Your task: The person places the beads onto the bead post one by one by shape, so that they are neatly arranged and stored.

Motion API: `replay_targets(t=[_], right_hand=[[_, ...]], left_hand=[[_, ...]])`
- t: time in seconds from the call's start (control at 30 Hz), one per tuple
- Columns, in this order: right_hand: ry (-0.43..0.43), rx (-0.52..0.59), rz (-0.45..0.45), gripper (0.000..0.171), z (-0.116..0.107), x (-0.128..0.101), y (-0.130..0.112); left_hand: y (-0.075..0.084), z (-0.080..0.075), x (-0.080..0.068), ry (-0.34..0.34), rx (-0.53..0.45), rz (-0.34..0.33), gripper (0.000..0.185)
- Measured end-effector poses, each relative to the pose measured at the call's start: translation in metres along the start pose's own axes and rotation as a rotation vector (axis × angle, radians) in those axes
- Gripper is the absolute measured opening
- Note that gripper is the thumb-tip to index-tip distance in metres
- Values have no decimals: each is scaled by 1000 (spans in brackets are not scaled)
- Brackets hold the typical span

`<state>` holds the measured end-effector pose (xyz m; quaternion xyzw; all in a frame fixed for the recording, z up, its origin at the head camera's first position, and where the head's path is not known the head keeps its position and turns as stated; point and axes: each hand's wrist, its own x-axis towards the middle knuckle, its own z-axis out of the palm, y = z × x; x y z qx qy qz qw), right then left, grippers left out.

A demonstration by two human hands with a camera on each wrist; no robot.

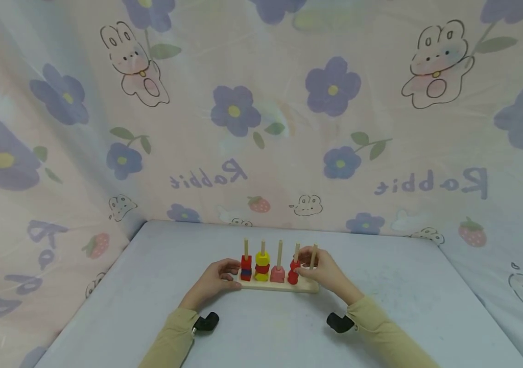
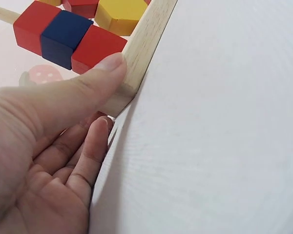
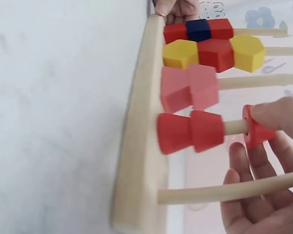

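A wooden stacking-peg toy stands on the table, its base bearing several upright pegs. My left hand holds the base's left end, with the thumb against its edge near a red, blue and red stack of blocks. In the right wrist view my right hand pinches a red flared bead that sits around the second peg from the right. Below it on the same peg, apart from it, are two red flared beads. The rightmost peg is bare and passes in front of the right fingers.
A yellow, red and yellow stack and two pink blocks fill the neighbouring pegs. White cloth covers the table, and a patterned curtain hangs behind it. A black device is at the right wrist.
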<state>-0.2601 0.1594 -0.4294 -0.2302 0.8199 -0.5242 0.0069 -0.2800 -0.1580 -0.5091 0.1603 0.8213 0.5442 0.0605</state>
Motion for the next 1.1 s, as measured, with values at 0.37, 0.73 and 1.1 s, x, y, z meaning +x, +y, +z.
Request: replay_targets(t=[0.37,0.73,1.1], right_hand=[[39,22,0,26,6,-6,16],[82,-18,-36,42,-25,-27,43],[124,-493,-20,64,-84,-66,62]], left_hand=[[23,2,-7,-3,-36,20,49],[5,-2,0,-37,-58,43,52],[12,-17,-4,-31,74,55,41]])
